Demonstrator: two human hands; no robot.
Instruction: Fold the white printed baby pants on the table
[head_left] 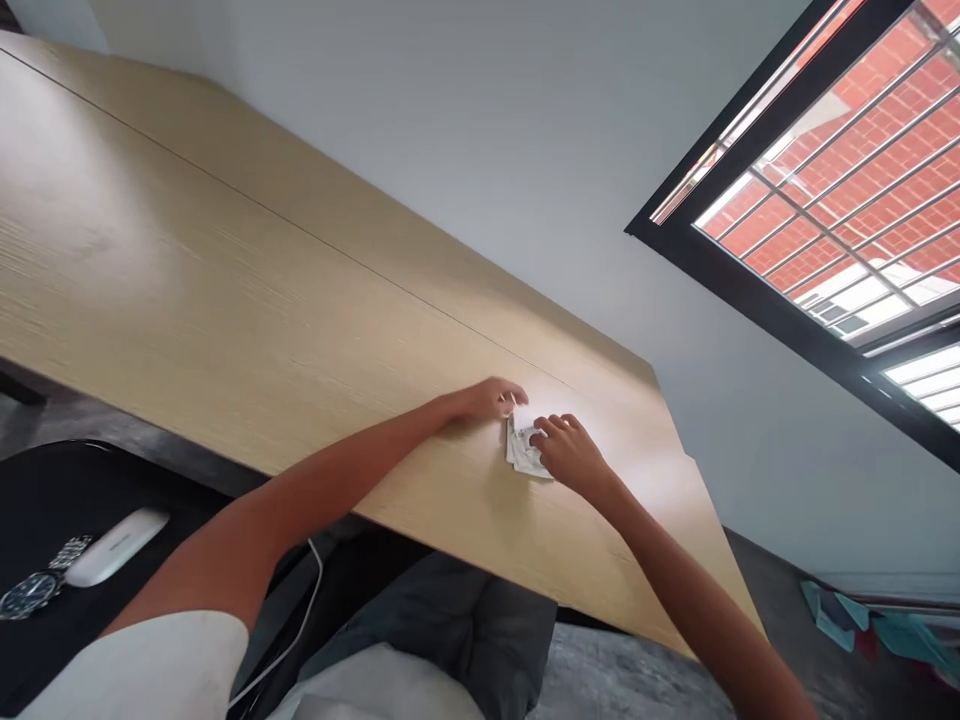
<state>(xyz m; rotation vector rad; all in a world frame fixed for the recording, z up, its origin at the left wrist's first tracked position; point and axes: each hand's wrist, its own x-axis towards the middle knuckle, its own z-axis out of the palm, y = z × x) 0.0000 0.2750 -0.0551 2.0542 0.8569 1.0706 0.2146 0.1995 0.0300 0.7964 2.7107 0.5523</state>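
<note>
On the wooden table lies a small untidy stack of thin white sheets (527,458); whether they are paper or tissue I cannot tell. At its far left edge is my left hand (495,398), its fingers curled round the edge of a raised white piece. My right hand (576,455) comes in from the right, with bent fingers closed over the stack's right side. Those fingers cover part of the sheets, and grey marks show on the surface between my hands.
The pale wooden table (247,270) has a long seam and runs along a grey wall (450,110). A barred window (847,190) is at the upper right. Left of my body, a black chair (97,470) bears a wristwatch (37,590) and a white case (116,547). A white cable (304,620) hangs nearby.
</note>
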